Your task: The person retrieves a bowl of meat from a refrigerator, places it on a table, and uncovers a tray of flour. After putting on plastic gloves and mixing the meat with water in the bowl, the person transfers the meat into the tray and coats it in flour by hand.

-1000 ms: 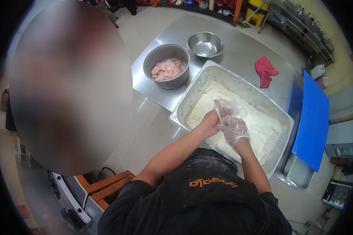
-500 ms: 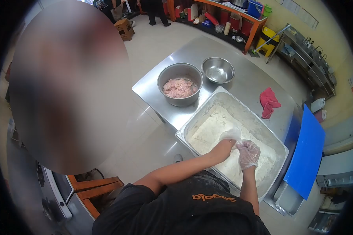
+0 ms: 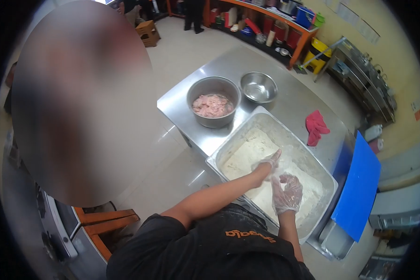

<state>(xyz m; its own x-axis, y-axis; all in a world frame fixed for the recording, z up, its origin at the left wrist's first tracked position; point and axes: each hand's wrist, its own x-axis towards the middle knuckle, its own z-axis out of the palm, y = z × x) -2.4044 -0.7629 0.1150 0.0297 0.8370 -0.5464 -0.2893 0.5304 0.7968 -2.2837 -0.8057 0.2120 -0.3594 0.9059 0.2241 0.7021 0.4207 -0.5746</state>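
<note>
My left hand [image 3: 267, 164] is above the white powder [image 3: 247, 156] in a deep metal pan [image 3: 333, 186]. Its fingers stretch out inside a loose clear plastic glove, whose film flares past the fingertips. Just below and to the right, my right hand [image 3: 288, 193] wears a clear glove dusted with powder. Its fingers are bent, with a gap between them and the thumb, and nothing shows in it. The hands are close together, apart from the loose film between them.
Behind the pan stand a grey pot [image 3: 213, 119] of pale pink raw meat [image 3: 212, 106] and a steel bowl [image 3: 259, 87]. A red cloth [image 3: 316, 127] lies on the metal table [image 3: 238, 60]. At the right is a blue board [image 3: 359, 191]. A person's legs [image 3: 193, 16] show far off.
My left hand was bare at the wrist with film bunched at its fingers; now the glove covers it. My right hand has let go of the film. The view has tilted up.
</note>
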